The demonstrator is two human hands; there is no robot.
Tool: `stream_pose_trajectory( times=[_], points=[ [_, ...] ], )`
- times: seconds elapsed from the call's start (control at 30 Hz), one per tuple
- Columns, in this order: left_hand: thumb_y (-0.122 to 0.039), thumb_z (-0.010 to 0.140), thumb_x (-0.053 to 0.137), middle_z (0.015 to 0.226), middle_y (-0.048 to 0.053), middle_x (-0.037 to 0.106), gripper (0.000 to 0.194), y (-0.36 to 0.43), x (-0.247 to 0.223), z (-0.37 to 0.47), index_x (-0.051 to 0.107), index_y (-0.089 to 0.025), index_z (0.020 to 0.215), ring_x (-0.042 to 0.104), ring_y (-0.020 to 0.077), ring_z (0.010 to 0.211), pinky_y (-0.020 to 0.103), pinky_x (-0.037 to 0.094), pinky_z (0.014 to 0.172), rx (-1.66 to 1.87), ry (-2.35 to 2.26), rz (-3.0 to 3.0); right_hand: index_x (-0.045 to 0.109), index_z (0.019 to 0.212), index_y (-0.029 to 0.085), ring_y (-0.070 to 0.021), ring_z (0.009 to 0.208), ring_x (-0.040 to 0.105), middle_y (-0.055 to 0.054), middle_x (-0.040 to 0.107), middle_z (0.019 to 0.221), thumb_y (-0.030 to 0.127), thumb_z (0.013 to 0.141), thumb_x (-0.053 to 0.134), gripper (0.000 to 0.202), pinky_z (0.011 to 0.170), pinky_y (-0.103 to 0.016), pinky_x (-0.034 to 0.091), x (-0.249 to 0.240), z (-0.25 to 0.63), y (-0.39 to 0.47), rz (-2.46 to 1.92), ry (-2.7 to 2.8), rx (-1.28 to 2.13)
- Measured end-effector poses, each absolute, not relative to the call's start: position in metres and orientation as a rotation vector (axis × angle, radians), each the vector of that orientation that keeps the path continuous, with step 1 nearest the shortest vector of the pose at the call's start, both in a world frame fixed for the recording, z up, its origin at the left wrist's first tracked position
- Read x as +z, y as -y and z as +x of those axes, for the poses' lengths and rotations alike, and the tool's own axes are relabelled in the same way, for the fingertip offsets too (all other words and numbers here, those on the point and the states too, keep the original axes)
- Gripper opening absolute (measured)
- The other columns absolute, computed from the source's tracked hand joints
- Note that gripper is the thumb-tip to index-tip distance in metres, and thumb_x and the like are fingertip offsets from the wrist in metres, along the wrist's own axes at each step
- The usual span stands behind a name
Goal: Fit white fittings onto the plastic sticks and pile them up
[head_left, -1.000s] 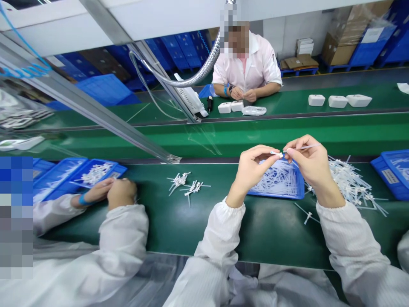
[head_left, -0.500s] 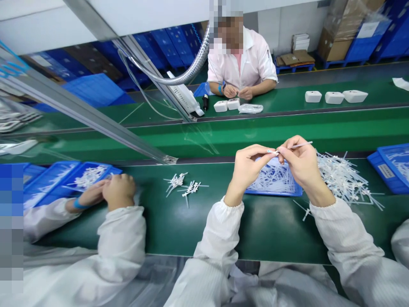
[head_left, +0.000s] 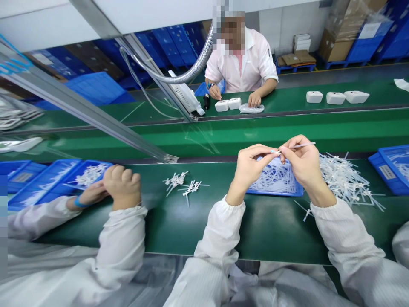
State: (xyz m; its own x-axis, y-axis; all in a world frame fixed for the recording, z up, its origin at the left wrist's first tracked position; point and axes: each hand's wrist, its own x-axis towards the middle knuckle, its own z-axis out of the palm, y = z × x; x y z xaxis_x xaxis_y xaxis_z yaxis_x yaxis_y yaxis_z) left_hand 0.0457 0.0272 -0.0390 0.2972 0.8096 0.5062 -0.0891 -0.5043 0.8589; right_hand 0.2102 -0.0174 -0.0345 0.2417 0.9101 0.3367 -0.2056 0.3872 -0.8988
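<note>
Two bare hands are meeting fingertip to fingertip: the left hand (head_left: 249, 166) is pinching a small white fitting (head_left: 276, 152), and the right hand (head_left: 300, 163) is clamping a thin tube (head_left: 305, 145) beside it. Beyond both hands, the dark far edge (head_left: 217, 160) is running across the green worktop (head_left: 179, 230), whose near edge is passing under the forearms. Green surface is stretching leftward from the left wrist. One blue tray (head_left: 299, 189) of tubes is sitting below the hands; one large pile (head_left: 345, 179) is lying right of the right hand, and two small clusters (head_left: 175, 180) are lying left of the left hand.
</note>
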Motion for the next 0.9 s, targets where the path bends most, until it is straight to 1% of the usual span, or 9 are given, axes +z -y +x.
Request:
stream_pose_trajectory(
  times=[0.13,0.33,0.5,0.63,0.8,0.9],
  points=[
    [-0.034,0.089,0.089,0.093,0.006,0.085,0.009,-0.027,-0.040,0.046,0.088,-0.025,0.090,0.079,0.0208,0.086,0.034,0.061,0.077,1.332,-0.679,1.740,0.054,0.086,0.025,-0.0117,0.059,0.064,0.004,0.069,0.072,0.042,0.083,0.093,0.042,0.059,-0.028,0.055,-0.031,0.209,0.020,-0.879,1.061,0.863],
    [-0.031,0.089,0.089,0.092,0.006,0.084,0.008,-0.027,-0.041,0.049,0.088,-0.023,0.090,0.078,0.0183,0.083,0.031,0.060,0.075,1.349,-0.650,1.720,0.057,0.087,0.024,-0.0101,0.058,0.064,0.004,0.071,0.074,0.035,0.084,0.092,0.038,0.058,-0.026,0.055,-0.035,0.211,0.016,-0.830,1.042,0.892],
    [-0.026,0.089,0.089,0.098,0.007,0.084,0.005,-0.029,-0.039,0.049,0.088,-0.023,0.093,0.079,0.0187,0.091,0.030,0.063,0.081,1.399,-0.584,1.697,0.059,0.089,0.023,-0.0106,0.062,0.068,0.003,0.073,0.082,0.033,0.083,0.092,0.035,0.060,-0.026,0.059,-0.038,0.215,0.013,-0.799,1.023,0.915],
    [-0.026,0.088,0.089,0.095,0.007,0.083,0.005,-0.029,-0.038,0.048,0.088,-0.023,0.092,0.079,0.0181,0.089,0.030,0.064,0.081,1.405,-0.588,1.650,0.061,0.087,0.022,-0.0123,0.068,0.073,0.001,0.075,0.088,0.028,0.084,0.091,0.031,0.061,-0.027,0.062,-0.034,0.217,0.016,-0.777,1.044,0.911],
    [-0.028,0.088,0.090,0.091,0.005,0.082,0.006,-0.026,-0.042,0.052,0.088,-0.023,0.091,0.077,0.0163,0.085,0.027,0.061,0.075,1.399,-0.599,1.586,0.059,0.087,0.022,-0.0107,0.063,0.070,0.003,0.073,0.083,0.023,0.087,0.088,0.029,0.059,-0.026,0.061,-0.033,0.213,0.018,-0.728,1.050,0.861],
    [-0.028,0.088,0.090,0.091,0.004,0.082,0.005,-0.023,-0.044,0.056,0.088,-0.023,0.091,0.077,0.0156,0.084,0.026,0.061,0.075,1.406,-0.577,1.515,0.057,0.088,0.023,-0.0100,0.061,0.068,0.005,0.070,0.080,0.026,0.089,0.087,0.030,0.059,-0.026,0.059,-0.036,0.211,0.018,-0.710,1.057,0.845]
  ],
)
